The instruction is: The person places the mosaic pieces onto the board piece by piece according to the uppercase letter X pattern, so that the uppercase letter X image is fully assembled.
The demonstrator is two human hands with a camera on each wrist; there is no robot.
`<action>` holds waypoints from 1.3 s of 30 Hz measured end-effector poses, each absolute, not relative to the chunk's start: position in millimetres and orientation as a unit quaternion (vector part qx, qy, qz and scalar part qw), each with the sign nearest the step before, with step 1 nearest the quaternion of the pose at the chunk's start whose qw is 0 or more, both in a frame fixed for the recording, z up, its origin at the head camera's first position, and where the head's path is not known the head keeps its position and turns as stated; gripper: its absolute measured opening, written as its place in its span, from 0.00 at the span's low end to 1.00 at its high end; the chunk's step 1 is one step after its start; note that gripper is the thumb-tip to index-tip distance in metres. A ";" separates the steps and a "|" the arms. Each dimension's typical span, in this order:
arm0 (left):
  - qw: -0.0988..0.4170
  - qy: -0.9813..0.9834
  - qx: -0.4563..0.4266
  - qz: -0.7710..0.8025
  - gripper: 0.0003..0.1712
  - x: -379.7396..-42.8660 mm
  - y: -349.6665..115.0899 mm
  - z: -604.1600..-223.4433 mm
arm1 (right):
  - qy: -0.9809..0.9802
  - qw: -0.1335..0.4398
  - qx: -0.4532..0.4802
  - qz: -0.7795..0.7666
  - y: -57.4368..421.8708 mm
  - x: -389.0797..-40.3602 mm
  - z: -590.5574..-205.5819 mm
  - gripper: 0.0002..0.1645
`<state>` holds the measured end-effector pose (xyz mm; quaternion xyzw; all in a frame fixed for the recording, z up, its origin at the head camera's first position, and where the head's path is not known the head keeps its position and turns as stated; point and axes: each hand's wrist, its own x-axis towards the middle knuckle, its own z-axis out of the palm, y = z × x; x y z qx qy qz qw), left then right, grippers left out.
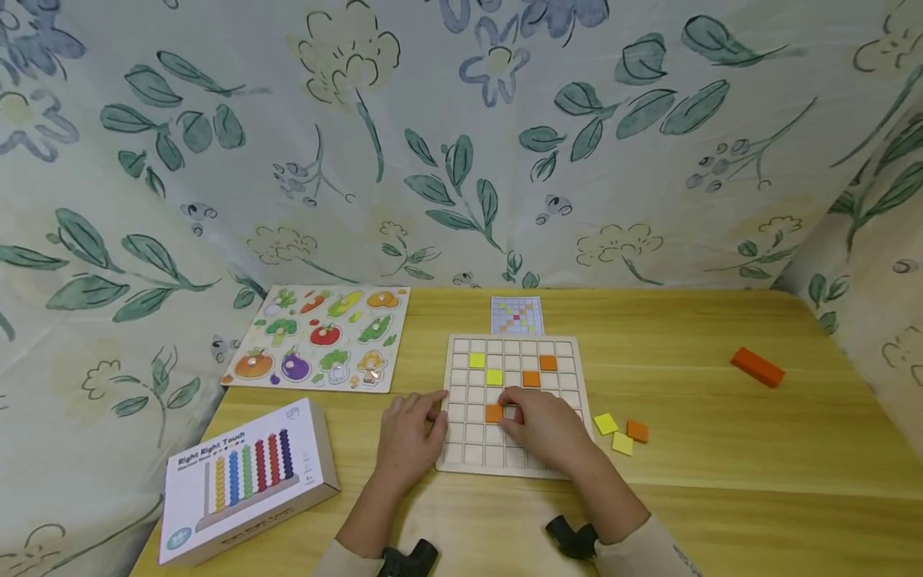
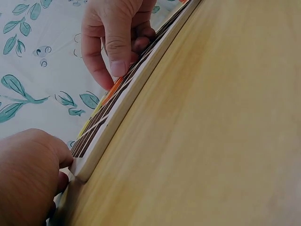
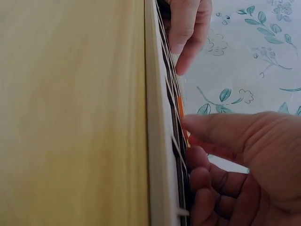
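A pale wooden grid board (image 1: 461,434) lies in front of me. My right hand (image 1: 546,429) reaches over it and pinches an orange square tile (image 1: 493,413) between thumb and index finger, at a cell left of the middle. At the board's left edge, my left hand (image 1: 409,437) rests with its index finger and thumb against the rim. Higher on the grid sit two yellow tiles (image 1: 477,361) and two orange tiles (image 1: 531,379). In the right wrist view the pinched tile is seen edge-on, and its far side is hidden.
Behind the board lies a small pattern card (image 1: 516,315). Two yellow tiles (image 1: 606,423) and an orange tile (image 1: 638,431) lie loose to its right. Farther right is an orange-red block (image 1: 757,366). A vegetable puzzle (image 1: 389,365) and a bead toy box (image 1: 245,481) occupy the left.
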<state>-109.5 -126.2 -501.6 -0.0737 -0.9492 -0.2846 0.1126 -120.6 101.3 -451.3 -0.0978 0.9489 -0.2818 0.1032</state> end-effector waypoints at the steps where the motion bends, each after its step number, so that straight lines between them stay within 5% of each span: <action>1: 0.112 -0.949 -0.073 -0.285 0.18 -109.4 -126.2 -501.6 | 0.946 0.108 -0.096 -0.289 103.2 -120.8 -450.8 0.14; 17: 0.109 -0.946 -0.072 -0.297 0.18 -107.1 -127.4 -503.3 | 0.925 0.125 0.028 -0.358 219.8 -135.9 -440.7 0.18; 29: 0.110 -0.947 -0.076 -0.293 0.18 -108.0 -127.2 -501.7 | 0.895 0.232 0.008 -0.381 251.2 -129.4 -446.8 0.12; 39: 0.106 -0.947 -0.076 -0.295 0.18 -108.3 -126.7 -501.1 | 0.928 0.175 0.031 -0.327 251.6 -133.0 -452.5 0.18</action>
